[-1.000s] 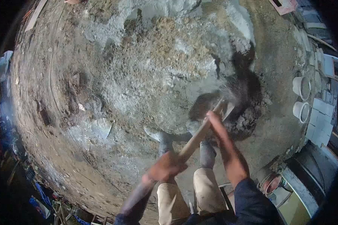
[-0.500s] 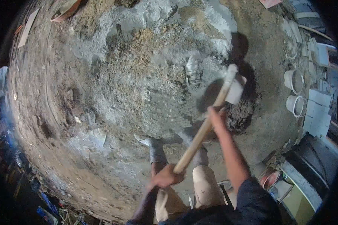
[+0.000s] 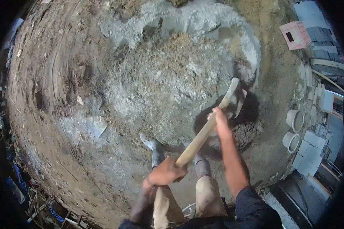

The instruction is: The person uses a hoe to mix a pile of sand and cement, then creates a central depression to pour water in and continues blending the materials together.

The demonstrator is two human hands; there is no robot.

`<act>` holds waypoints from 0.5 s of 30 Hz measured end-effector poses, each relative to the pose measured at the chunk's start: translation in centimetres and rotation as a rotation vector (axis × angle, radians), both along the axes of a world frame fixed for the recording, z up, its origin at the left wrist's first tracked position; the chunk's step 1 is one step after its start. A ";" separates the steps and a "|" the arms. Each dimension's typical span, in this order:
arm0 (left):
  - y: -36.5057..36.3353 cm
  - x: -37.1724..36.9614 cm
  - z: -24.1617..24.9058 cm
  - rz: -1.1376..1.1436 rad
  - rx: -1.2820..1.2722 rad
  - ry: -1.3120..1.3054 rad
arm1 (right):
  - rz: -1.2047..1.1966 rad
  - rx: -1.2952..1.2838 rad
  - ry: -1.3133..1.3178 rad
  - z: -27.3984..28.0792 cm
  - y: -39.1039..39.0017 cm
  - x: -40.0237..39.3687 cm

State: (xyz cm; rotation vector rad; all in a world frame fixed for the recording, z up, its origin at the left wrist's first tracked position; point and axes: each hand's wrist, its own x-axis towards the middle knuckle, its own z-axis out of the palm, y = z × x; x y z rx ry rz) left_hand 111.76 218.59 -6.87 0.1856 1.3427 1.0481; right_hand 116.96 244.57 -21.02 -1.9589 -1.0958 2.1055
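Hoe blade, just beyond the right hand: broad face seen earlier, now turned narrower. Pink block, well beyond that grip: previously cut off, now wholly in view.

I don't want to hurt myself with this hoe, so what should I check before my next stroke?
1. Left hand wrapped around the lower end of the handle: ok.
2. Right hand on the handle, close to the blade: ok.
3. Blade apart from the left foot and right foot: ok, it is beyond them, off to the right.
4. Gloves worn: not ok, both hands are bare.
5. Two pale buckets apart from the hoe: ok, they stand farther right.
6. Blade fixed tightly to the handle: cannot tell, the joint shows no such detail.
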 end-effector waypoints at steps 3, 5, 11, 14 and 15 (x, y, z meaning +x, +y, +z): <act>-6.6 0.9 2.9 0.109 0.066 0.091 | -0.008 0.074 0.095 4.6 -5.5 -1.4; -10.3 1.9 3.7 0.029 0.020 0.103 | -0.013 0.014 0.174 5.5 -8.5 -0.9; -10.9 9.5 0.2 0.009 0.026 0.313 | 0.044 0.132 0.138 11.2 -9.2 -2.9; -4.0 10.3 0.5 0.027 -0.029 0.459 | 0.098 0.194 0.120 11.8 -3.4 -5.1; -1.1 10.5 0.0 0.095 0.002 0.426 | 0.087 0.227 0.117 12.1 -1.3 -6.1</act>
